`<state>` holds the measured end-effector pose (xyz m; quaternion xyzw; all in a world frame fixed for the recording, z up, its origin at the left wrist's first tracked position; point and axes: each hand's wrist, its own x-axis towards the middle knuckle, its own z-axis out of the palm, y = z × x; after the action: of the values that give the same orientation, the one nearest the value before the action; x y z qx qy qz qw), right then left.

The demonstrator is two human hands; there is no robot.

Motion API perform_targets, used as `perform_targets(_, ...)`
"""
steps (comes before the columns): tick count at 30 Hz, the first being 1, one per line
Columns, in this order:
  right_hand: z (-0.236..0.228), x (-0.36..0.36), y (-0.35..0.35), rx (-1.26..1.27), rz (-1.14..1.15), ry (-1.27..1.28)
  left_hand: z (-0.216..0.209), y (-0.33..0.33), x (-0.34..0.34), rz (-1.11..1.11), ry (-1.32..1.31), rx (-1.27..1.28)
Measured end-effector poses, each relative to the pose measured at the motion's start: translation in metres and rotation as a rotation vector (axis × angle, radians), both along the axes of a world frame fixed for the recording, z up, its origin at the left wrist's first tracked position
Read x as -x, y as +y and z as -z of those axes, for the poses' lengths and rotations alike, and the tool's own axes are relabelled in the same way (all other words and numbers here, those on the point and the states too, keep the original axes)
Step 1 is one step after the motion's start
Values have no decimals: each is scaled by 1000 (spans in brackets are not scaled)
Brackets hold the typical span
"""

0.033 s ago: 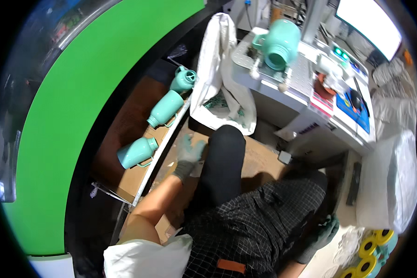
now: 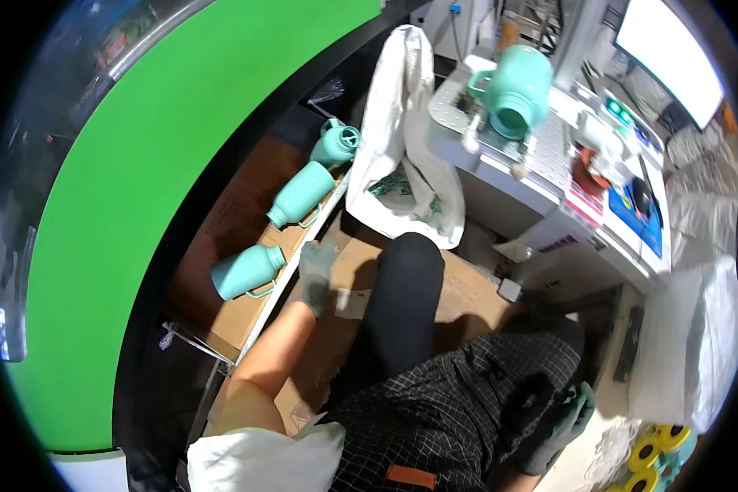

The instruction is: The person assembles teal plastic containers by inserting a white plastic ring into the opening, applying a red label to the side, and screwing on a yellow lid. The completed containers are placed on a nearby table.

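- Reaching beside the ledge [image 2: 264, 320], your left hand [image 2: 316, 271] looks empty, fingers loosely extended.
- Your right hand [image 2: 567, 422] is well apart, its grip I cannot tell.
- Three teal jugs [image 2: 244, 274] are on the ledge.

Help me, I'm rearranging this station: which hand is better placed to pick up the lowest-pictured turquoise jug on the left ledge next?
Likely the left hand: it is beside the ledge, close to that turquoise jug. The right hand is farther off, beyond the checkered apron.
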<state>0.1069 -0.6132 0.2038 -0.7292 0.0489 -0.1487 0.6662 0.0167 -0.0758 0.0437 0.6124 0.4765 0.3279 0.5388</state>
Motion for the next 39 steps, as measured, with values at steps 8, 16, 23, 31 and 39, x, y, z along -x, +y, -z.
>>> perform_targets(8,3,-7,68,175,-188,188,107,241,21,-492,-129,578)
perform_targets(16,-17,6,98,219,-252,258,229,226,-20,-311,-525,599)
perform_targets(23,-30,5,121,92,-393,269,14,101,20,-342,-44,-305)
perform_targets(31,-78,-9,172,206,-753,-412,-266,-90,6,712,38,-1613)
perform_targets(39,27,57,85,-312,-596,131,-240,-240,-71,1624,-244,-826)
